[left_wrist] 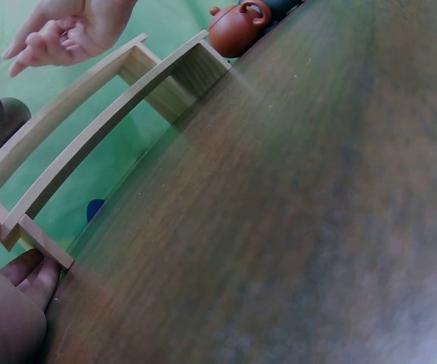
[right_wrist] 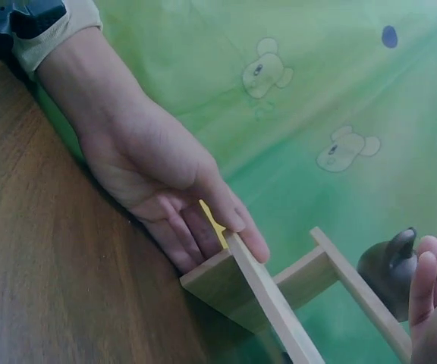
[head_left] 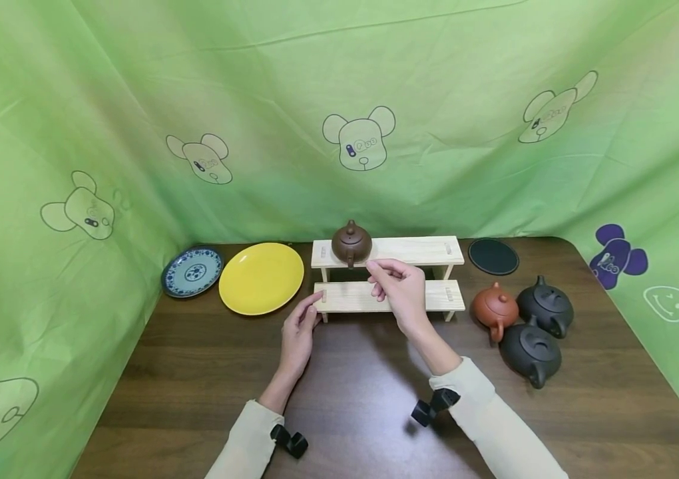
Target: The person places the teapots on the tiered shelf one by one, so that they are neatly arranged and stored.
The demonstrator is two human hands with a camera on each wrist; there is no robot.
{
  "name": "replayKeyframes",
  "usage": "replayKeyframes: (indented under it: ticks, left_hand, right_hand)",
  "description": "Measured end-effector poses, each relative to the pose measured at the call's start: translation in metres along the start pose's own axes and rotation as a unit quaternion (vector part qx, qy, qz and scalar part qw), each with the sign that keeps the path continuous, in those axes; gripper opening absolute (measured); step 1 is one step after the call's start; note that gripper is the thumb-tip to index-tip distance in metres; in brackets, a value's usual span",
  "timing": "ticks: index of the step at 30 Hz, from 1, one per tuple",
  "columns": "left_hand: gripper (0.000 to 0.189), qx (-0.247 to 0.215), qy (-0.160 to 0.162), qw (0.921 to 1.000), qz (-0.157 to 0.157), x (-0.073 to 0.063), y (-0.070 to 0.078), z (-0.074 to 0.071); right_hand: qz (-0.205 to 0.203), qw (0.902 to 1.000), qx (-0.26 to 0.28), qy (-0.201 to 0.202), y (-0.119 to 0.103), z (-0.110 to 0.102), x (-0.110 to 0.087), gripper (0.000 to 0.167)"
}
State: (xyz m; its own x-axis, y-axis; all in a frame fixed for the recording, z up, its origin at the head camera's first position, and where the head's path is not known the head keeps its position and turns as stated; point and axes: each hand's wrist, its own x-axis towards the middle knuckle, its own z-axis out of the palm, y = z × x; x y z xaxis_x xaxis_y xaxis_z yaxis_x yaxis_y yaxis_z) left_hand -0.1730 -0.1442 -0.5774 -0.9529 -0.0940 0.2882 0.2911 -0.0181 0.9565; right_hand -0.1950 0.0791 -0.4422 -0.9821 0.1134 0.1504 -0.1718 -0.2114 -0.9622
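A two-tier wooden stand [head_left: 411,250] bears a small dark brown teapot [head_left: 351,243] on the left part of its upper tier. With fingertips on top and other fingers down by the leg, my left hand [head_left: 299,338] grips the left end of the lower tier [head_left: 345,301]. In the right wrist view the left hand [right_wrist: 154,163] shows its fingers around that board end. My right hand [head_left: 401,293] is raised over the stand just right of the brown teapot, its fingers loosely bent and nothing visible in them. The left wrist view shows a gap between right hand [left_wrist: 74,34] and teapot [left_wrist: 0,129].
Right of the stand stand a red-brown teapot [head_left: 495,309] and two black teapots [head_left: 546,307], close together. Behind them lies a dark round coaster [head_left: 493,257]. On the left are a yellow plate [head_left: 261,279] and a blue patterned plate [head_left: 193,273]. Green cloth [head_left: 267,100] hangs behind.
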Motion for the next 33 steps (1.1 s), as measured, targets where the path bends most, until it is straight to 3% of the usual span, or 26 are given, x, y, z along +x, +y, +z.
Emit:
replayKeyframes:
  ticks: [4,8,13,16,18,25,26,28,33]
  left_hand:
    - [0.031,0.002,-0.002,0.9999,-0.012,0.002,-0.009,-0.002]
    - [0.030,0.005,0.002,0.9998,-0.021,0.001,-0.004,-0.001]
    - [0.034,0.016,0.005,0.9997,-0.017,-0.004,0.027,0.006]
    - [0.035,0.019,0.004,0.9996,-0.019,-0.005,0.039,0.009]
    - [0.034,0.020,0.004,0.9997,-0.014,-0.004,0.035,0.008]
    - [0.032,-0.004,-0.006,0.9995,-0.030,0.003,-0.012,-0.005]
    - [0.032,-0.004,-0.006,0.9993,-0.036,0.003,-0.014,-0.005]
    - [0.034,-0.004,-0.006,0.9990,-0.044,0.002,0.000,-0.002]
    - [0.032,0.012,-0.001,0.9988,-0.048,0.001,0.005,0.000]
  right_hand:
    - [-0.003,0.9994,-0.035,-0.005,-0.006,-0.011,-0.004,0.021]
    - [0.000,0.9984,-0.057,-0.005,-0.011,-0.023,-0.008,0.022]
    - [-0.002,0.9976,-0.069,-0.001,-0.017,-0.036,-0.011,0.024]
    - [-0.007,0.9973,-0.073,0.001,-0.021,-0.043,-0.014,0.023]
    - [-0.010,0.9969,-0.078,0.002,-0.024,-0.047,-0.016,0.023]
    - [-0.002,0.9960,-0.089,0.009,-0.030,-0.061,-0.028,0.022]
    - [-0.003,0.9957,-0.092,0.010,-0.030,-0.064,-0.029,0.021]
    - [-0.004,0.9952,-0.097,0.009,-0.031,-0.068,-0.033,0.020]
    - [-0.010,0.9936,-0.112,0.004,-0.032,-0.082,-0.040,0.021]
